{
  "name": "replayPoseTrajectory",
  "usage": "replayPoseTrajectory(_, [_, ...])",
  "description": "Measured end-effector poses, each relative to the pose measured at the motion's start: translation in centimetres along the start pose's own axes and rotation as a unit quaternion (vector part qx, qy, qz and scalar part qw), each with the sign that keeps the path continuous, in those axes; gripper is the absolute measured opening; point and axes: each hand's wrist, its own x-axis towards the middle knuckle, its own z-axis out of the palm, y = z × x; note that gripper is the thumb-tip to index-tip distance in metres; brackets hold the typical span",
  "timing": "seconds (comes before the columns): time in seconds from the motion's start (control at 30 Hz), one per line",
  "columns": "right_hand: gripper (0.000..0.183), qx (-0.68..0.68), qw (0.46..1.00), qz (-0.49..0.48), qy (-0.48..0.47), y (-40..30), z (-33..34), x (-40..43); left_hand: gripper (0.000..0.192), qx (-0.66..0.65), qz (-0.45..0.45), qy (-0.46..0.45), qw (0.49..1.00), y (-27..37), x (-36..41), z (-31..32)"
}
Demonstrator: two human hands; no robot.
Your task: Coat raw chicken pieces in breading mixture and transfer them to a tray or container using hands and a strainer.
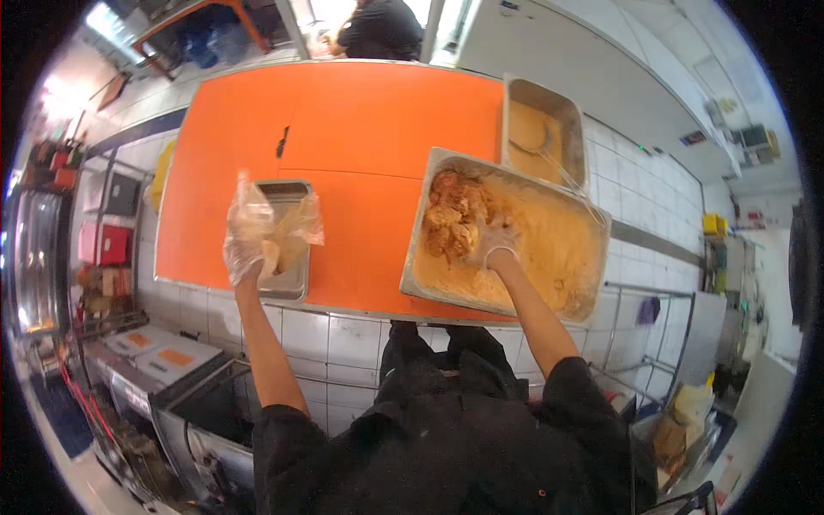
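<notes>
My left hand (248, 248), in a clear plastic glove, grips a clear plastic bag (302, 222). It is over a small metal tray (293, 288) on the orange tabletop, and the bag hides part of that tray. My right hand (492, 241) is also gloved and sits inside a large metal pan (595, 257) of pale orange flour-like coating (547, 238). Its spread fingers touch a heap of coated meat pieces (450, 215) at the pan's left side. Coating covers some of the fingertips.
A deeper metal pan (576, 116) with coating and a wire-handled strainer (537, 138) stands behind the large pan. Both rest on the orange table (360, 122). Across it is another person (383, 29). Metal equipment (206, 412) stands at lower left, a metal rack (650, 290) at right.
</notes>
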Motion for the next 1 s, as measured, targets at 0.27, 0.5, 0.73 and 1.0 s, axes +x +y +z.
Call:
replayPoseTrajectory(0.27, [0.091,0.232,0.959,-0.085,0.139,5.9,6.9,2.6,0.063,0.264,-0.111,-0.266,0.920,-5.5,-0.2,3.1])
replayPoseTrajectory(0.5, [0.057,0.016,0.998,0.055,0.007,15.9,13.3,1.9,0.066,0.237,-0.029,-0.325,0.915,0.9,1.5,-3.0])
replayPoseTrajectory(0.73, [0.052,0.033,0.995,-0.052,-0.074,10.6,17.8,3.0,0.024,0.140,-0.031,-0.363,0.921,15.6,-1.9,4.3])
replayPoseTrajectory(1.0, [0.024,-0.042,0.959,-0.271,-0.078,6.3,11.0,-1.1,0.029,0.144,0.118,-0.672,0.717,17.4,-16.2,30.7])
